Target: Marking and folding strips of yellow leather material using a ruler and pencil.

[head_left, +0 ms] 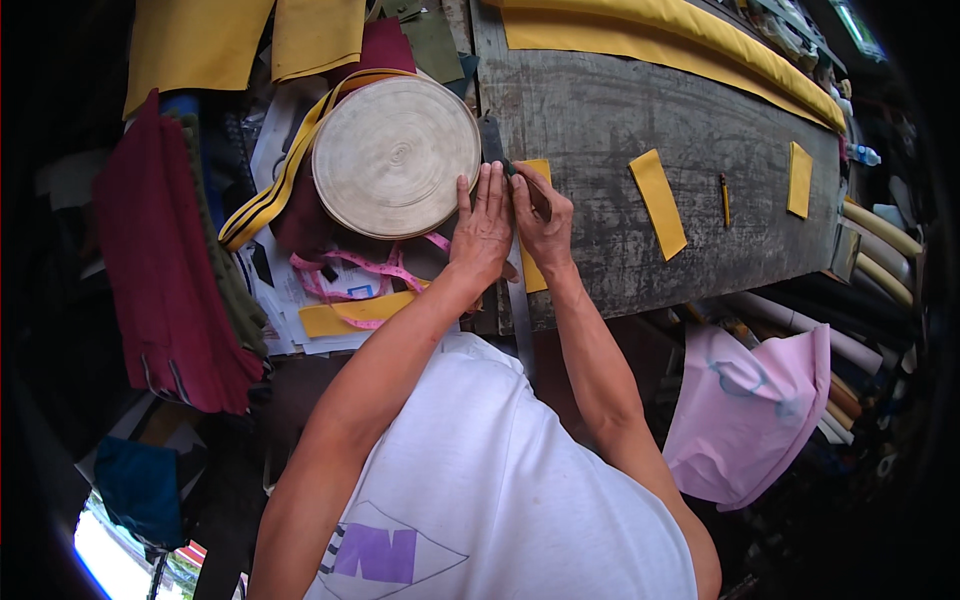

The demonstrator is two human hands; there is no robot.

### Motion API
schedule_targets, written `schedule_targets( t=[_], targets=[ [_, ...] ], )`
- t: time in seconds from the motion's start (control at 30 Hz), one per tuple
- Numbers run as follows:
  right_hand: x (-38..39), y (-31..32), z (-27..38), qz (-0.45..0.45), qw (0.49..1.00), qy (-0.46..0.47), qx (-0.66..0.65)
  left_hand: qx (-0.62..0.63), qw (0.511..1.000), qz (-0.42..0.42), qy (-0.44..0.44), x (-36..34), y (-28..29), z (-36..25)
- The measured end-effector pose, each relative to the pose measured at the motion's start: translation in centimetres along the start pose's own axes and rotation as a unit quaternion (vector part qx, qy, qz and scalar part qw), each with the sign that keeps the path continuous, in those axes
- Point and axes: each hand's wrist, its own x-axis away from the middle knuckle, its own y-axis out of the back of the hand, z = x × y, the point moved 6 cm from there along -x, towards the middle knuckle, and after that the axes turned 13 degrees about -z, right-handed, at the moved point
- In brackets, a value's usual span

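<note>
My left hand (pixel 482 235) lies flat with its fingers stretched forward, pressing on a long metal ruler (pixel 521 325). The ruler runs front to back over the left part of the dark worn tabletop (pixel 600 110). Beside it my right hand (pixel 546 222) is closed in a pinch at the ruler's right edge. A small dark tip (pixel 509 168) shows at its fingertips; its kind is hidden by the fingers. Under the ruler and right hand is a yellow fabric strip (pixel 537 279), partly covered. A large coiled roll of webbing (pixel 397 150) stands just left of my left hand.
Farther right lie a yellow strip (pixel 658 205), a pencil (pixel 726 200) and a smaller yellow piece (pixel 799 180). Rolled yellow fabric (pixel 680 40) lines the back. A pink tape measure (pixel 385 268) tangles over papers at left. Maroon cloth (pixel 170 270) hangs at the left edge, pink cloth (pixel 745 415) at right.
</note>
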Motion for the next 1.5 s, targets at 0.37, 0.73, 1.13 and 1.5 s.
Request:
schedule_targets(
  t=[0.37,0.73,1.13,1.5],
  targets=[
    [-0.1,0.3,-0.1,-0.001,1.000,0.005,-0.012,0.015,1.000,-0.006,-0.003,0.0,-0.2,0.0],
    [-0.1,0.3,-0.1,0.008,1.000,-0.017,-0.016,-0.008,1.000,0.003,-0.006,-0.1,-0.7,-0.1],
    [-0.7,-0.3,1.0,-0.028,0.985,0.129,0.108,-0.007,1.000,-0.020,-0.009,0.2,-0.5,-0.3],
    [14.6,8.5,0.7,0.014,0.974,0.093,0.204,0.037,0.999,-0.006,0.009,-0.4,-0.5,-0.1]
  ],
)
